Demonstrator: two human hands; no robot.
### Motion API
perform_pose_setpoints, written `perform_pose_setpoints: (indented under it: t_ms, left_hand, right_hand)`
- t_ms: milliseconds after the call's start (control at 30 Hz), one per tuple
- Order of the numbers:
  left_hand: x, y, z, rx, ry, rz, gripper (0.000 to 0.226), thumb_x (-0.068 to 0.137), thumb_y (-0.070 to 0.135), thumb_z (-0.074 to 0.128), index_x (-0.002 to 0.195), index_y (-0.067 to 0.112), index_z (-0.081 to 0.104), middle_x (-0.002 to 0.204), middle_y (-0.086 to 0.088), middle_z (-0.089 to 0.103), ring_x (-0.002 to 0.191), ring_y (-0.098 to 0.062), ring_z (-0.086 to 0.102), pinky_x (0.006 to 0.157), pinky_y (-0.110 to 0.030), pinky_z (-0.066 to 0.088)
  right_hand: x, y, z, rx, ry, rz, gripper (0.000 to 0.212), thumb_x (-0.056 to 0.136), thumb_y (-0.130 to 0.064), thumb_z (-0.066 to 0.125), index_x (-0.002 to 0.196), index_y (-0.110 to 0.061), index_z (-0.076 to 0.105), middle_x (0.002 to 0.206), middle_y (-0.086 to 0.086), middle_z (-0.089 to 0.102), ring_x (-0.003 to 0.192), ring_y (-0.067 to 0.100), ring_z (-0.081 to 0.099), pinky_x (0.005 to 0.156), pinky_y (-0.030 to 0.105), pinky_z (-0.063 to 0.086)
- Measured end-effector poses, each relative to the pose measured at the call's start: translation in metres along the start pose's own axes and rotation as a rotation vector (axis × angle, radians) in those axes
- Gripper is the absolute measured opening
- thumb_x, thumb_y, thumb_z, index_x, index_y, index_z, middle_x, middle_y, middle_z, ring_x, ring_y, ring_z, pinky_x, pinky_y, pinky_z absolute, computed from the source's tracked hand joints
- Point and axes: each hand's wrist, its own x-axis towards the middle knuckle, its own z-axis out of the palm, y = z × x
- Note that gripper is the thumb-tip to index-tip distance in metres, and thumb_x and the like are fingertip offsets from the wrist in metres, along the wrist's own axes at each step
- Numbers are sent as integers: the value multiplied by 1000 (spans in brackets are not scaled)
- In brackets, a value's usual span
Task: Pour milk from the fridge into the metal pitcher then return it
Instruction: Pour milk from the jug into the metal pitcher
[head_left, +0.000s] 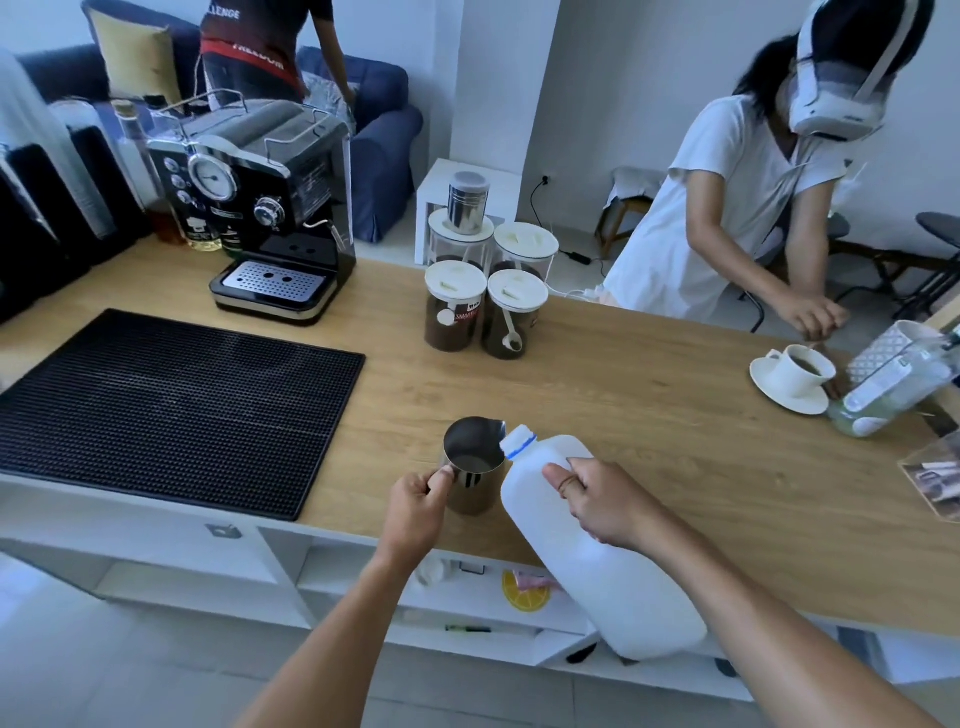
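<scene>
The metal pitcher (475, 462) stands on the wooden counter (649, 415) near its front edge. My left hand (415, 512) grips the pitcher's handle. A large white plastic milk jug (597, 561) with a blue neck ring is tilted to the left, its uncapped mouth resting over the pitcher's rim. My right hand (597, 501) holds the jug by its handle near the top. The inside of the pitcher looks dark, with a pale patch at the bottom.
A black rubber mat (166, 405) lies left of the pitcher, an espresso machine (260, 208) behind it. Several lidded coffee jars (483, 306) stand mid-counter. At the right a person (727, 208) stirs a white cup on a saucer (795, 374). Open shelves (467, 597) sit below the counter.
</scene>
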Motion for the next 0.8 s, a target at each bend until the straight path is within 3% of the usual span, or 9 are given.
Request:
perform_pose_setpoints:
  t_ms: [433, 600, 800]
  left_hand:
    - [1, 0, -4, -8, -45, -4, 47, 100, 19, 46, 58, 17, 23, 52, 3, 21, 50, -12, 17, 48, -28, 14]
    - [2, 1, -4, -16, -45, 0, 50, 100, 19, 46, 57, 21, 22, 50, 7, 21, 49, -11, 16, 48, -27, 13]
    - [0, 1, -4, -39, -39, -28, 49, 99, 20, 48, 57, 19, 23, 51, 5, 22, 51, -14, 17, 51, -33, 13]
  right_hand:
    - [10, -34, -6, -344, -76, 22, 48, 98, -56, 28, 67, -20, 35, 69, -4, 42, 60, 13, 41, 52, 30, 29]
    - [15, -41, -13, -424, -109, 36, 55, 97, -58, 25, 75, -12, 44, 74, 2, 52, 67, 19, 49, 58, 34, 36]
    - [12, -51, -18, -497, -135, 25, 56, 98, -57, 23, 73, -10, 39, 69, 6, 49, 57, 18, 41, 50, 31, 29]
